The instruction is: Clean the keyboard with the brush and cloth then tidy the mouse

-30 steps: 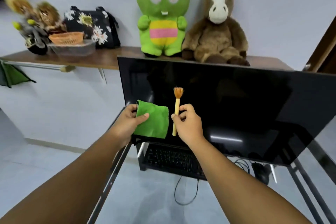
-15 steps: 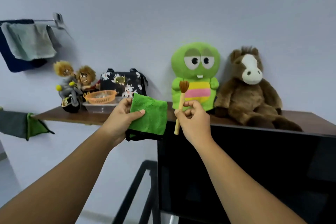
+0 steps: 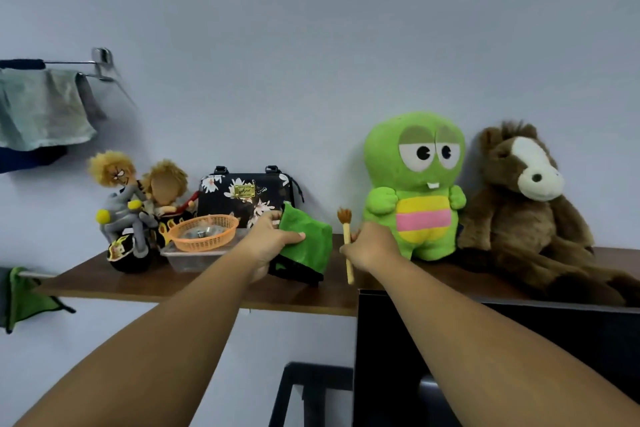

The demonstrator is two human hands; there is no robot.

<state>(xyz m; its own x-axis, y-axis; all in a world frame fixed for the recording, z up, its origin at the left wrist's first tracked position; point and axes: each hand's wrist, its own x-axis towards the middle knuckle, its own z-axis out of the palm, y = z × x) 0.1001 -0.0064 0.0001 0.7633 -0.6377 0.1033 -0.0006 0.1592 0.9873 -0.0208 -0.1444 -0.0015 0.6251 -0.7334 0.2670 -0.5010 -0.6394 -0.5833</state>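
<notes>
The fingers of the right hand (image 3: 372,246) are hidden behind its back, so the grip on the brush (image 3: 347,242) is seen only at the thumb side. Part of the green cloth (image 3: 306,240) is covered by the left hand (image 3: 268,242). The contents of the orange basket (image 3: 204,231) are too small to be made out. The towel (image 3: 38,107) on the rail is cut off by the left edge, as is a second green cloth (image 3: 20,298). The brown horse toy (image 3: 533,211) is cut by the right edge, and the dark screen (image 3: 519,357) by the lower and right edges.
</notes>
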